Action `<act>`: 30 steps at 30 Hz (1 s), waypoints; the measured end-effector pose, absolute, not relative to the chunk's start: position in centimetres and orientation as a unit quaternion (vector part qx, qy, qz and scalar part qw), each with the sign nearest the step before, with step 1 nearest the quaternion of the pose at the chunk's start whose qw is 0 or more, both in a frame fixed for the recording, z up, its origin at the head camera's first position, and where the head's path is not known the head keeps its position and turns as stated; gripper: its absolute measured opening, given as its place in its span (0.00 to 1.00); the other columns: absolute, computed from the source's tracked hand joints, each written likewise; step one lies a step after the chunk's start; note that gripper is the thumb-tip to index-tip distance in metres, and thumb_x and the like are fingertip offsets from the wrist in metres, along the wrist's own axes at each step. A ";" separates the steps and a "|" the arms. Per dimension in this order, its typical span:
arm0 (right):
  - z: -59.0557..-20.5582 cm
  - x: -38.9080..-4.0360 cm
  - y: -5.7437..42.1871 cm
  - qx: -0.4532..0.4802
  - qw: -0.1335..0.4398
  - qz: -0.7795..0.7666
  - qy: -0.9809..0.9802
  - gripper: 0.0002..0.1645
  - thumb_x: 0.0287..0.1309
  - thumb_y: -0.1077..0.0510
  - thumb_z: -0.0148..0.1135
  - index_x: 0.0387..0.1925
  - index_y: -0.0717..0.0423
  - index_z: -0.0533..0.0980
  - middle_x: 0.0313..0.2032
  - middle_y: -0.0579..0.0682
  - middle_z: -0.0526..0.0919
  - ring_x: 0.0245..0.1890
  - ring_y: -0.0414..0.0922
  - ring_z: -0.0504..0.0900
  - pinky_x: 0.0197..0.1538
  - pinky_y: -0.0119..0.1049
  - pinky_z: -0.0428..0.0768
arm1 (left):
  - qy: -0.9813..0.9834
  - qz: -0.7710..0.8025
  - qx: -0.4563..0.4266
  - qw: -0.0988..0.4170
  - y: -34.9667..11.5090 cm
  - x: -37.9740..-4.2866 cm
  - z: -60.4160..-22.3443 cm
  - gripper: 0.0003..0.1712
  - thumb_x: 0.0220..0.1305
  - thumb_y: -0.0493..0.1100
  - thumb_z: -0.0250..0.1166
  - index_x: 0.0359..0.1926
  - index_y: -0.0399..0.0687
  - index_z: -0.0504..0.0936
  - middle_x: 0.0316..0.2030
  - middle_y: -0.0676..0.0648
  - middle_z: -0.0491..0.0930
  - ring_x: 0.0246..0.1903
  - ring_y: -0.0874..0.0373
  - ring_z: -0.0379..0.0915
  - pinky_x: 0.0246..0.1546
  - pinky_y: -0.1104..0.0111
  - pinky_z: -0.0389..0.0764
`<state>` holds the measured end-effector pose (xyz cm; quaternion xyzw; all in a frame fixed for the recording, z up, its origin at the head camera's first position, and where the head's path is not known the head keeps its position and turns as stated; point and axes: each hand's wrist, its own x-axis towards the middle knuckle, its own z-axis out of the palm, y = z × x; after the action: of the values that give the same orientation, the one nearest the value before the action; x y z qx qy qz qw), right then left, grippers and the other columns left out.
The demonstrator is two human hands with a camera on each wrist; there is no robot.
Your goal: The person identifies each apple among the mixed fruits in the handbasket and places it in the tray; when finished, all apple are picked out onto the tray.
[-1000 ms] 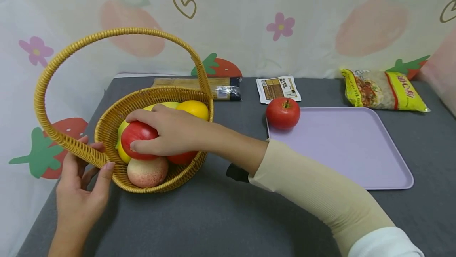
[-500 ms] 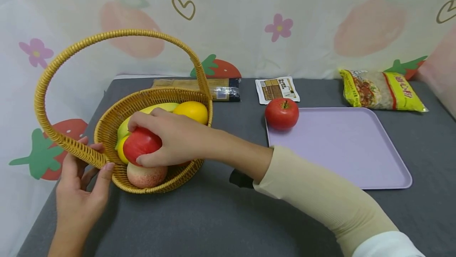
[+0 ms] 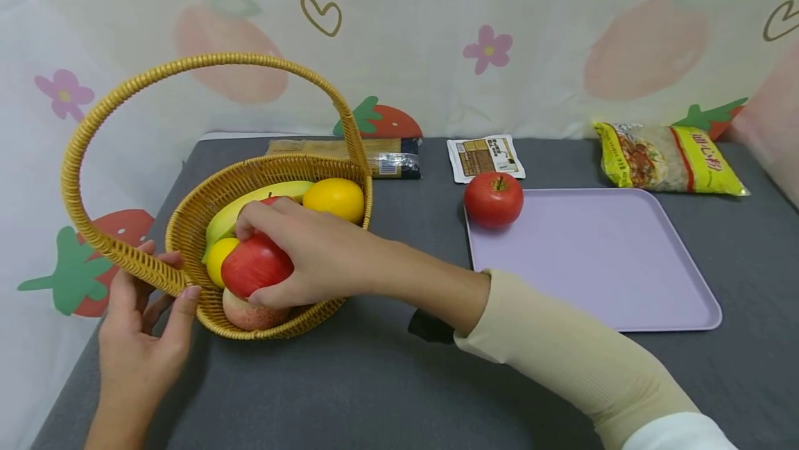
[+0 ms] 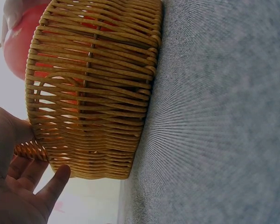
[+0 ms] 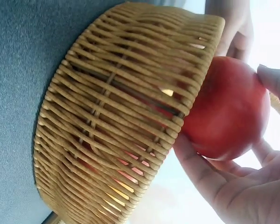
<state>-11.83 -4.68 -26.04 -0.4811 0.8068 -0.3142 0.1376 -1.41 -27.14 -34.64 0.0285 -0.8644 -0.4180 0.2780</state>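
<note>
Red apple [image 3: 257, 268] shifted toward near edge of basket [image 3: 187, 235] since earlier frame, grasped by fingers of right hand [image 3: 321, 249]; fingers of left hand [image 3: 146, 335] clasp base of handle [image 3: 140, 262].

Fruit [image 3: 333, 199] in basket [image 3: 195, 221], left of tray [image 3: 593, 256]

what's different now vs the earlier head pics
The right hand, gripping the red apple, has shifted right and nearer the person, covering more of the peach and uncovering more of the small yellow fruit. Nothing was let go. The left hand stays at the basket handle; the tray and the red fruit at its corner are unchanged.
</note>
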 end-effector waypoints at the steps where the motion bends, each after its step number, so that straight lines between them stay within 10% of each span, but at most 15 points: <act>1: -26.0 -11.7 -4.6 -0.481 0.137 -0.313 0.807 0.31 0.55 0.50 0.73 0.55 0.49 0.68 0.49 0.43 0.71 0.49 0.36 0.69 0.45 0.21 0.74 | -0.865 -0.417 0.028 0.278 -27.1 -1.4 -34.6 0.45 0.56 0.23 0.69 0.72 0.50 0.64 0.56 0.49 0.76 0.56 0.65 0.72 0.50 0.82 0.73; 30: -27.2 -10.1 -2.2 -0.499 0.092 -0.354 0.786 0.28 0.53 0.45 0.76 0.49 0.49 0.71 0.46 0.42 0.75 0.48 0.33 0.71 0.47 0.20 0.75 | -0.870 -0.406 0.033 0.279 -26.9 -1.3 -34.5 0.45 0.57 0.24 0.69 0.73 0.52 0.65 0.56 0.50 0.76 0.56 0.66 0.72 0.49 0.83 0.73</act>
<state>-10.10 -2.17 -27.21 -0.4986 0.7857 -0.3544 0.0922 -1.29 -26.94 -34.45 0.0335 -0.8695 -0.4065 0.2786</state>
